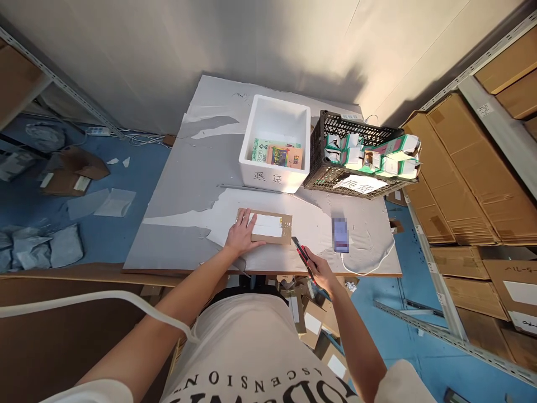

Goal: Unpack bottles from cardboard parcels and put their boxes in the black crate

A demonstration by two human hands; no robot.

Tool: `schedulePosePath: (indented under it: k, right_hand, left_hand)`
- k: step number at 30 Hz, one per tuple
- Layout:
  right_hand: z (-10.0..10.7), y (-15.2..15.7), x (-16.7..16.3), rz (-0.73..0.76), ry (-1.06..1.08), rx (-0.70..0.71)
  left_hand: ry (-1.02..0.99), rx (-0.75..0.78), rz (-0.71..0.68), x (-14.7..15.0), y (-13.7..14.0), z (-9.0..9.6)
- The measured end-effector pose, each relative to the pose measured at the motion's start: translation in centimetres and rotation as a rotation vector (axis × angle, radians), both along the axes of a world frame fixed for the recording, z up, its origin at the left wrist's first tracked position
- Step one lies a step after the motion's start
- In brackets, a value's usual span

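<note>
A small flat cardboard box (pixel 287 229) with a white label lies on the worn table. My left hand (pixel 242 232) rests on the box's left end, fingers spread and palm down. A red and black utility knife (pixel 302 257) is gripped in my right hand (pixel 321 270), its tip pointing up and left beside the box's lower right corner. Whether the blade touches the box, I cannot tell.
Behind the box stands a white foam bin (pixel 274 180) holding colourful packets. Right of it, a black plastic crate (pixel 326 174) carries several green-and-white cartons. A phone (pixel 340 235) with a white cable lies at right. Shelves with large cartons (pixel 474 173) flank the table.
</note>
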State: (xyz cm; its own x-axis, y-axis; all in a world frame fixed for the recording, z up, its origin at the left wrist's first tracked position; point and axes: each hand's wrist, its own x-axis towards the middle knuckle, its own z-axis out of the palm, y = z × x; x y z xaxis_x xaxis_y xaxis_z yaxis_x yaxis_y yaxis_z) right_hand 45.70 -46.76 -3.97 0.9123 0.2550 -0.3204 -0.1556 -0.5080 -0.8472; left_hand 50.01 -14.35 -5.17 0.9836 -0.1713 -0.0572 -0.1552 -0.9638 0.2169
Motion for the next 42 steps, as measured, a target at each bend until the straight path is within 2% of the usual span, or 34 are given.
schedulePosePath:
  k: [5,8,10,12,15,18,21,23,26,27,29,31,32,35,39,42]
  right_hand:
    - [-0.8,-0.8,-1.5,0.067,0.072,0.067]
    - [-1.9,-0.8,-1.3,-0.012,0.039,0.037]
    - [-3.0,-0.4,-0.4,-0.124,-0.063,-0.129]
    - [-4.3,0.4,0.9,-0.190,-0.149,-0.399]
    - [-6.5,1.7,2.7,-0.133,-0.171,-0.749]
    - [-8.6,2.5,3.0,-0.043,-0.196,-0.909]
    - [-9.4,2.8,2.6,0.009,-0.193,-0.917]
    - [-8.7,3.2,3.3,-0.025,-0.219,-0.883]
    - [-5.7,5.0,6.2,-0.088,-0.416,-0.791]
    - [-4.4,6.0,7.4,-0.022,-0.509,-0.739]
    - [-2.0,8.3,9.7,0.326,-0.641,-0.646]
    - [-0.3,10.6,11.1,0.612,-0.683,-0.663]
    - [0.3,11.5,11.5,0.703,-0.688,-0.701]
    - [1.3,13.0,12.2,0.819,-0.680,-0.826]
    - [2.4,13.1,13.8,0.924,-0.587,-0.857]
    - [3.2,13.4,15.0,0.919,-0.531,-0.882]
  left_hand:
    - [-0.005,-0.033,-0.042,0.0,0.2,0.1]
    - [0.009,-0.027,-0.030,-0.1,0.1,0.3]
    - [0.004,-0.020,-0.020,-0.2,0.1,0.5]
    - [-0.022,-0.018,-0.024,-0.4,0.1,0.6]
    - [-0.090,-0.026,-0.085,-1.1,0.2,0.5]
    - [-0.165,-0.048,-0.185,-2.1,0.2,-0.1]
    - [-0.211,-0.090,-0.212,-2.9,0.0,-1.1]
    - [-0.218,-0.120,-0.203,-3.1,-0.1,-1.9]
    - [-0.198,-0.153,-0.194,-3.2,-0.2,-2.8]
    - [-0.188,-0.161,-0.191,-3.2,-0.2,-3.0]
    - [-0.177,-0.167,-0.196,-3.2,-0.3,-3.3]
    - [-0.181,-0.156,-0.206,-3.2,-0.4,-3.4]
    - [-0.188,-0.148,-0.208,-3.2,-0.4,-3.4]
    - [-0.214,-0.133,-0.204,-3.4,-0.3,-3.5]
    - [-0.233,-0.151,-0.155,-3.3,0.1,-3.6]
    - [-0.226,-0.153,-0.155,-3.1,0.5,-3.7]
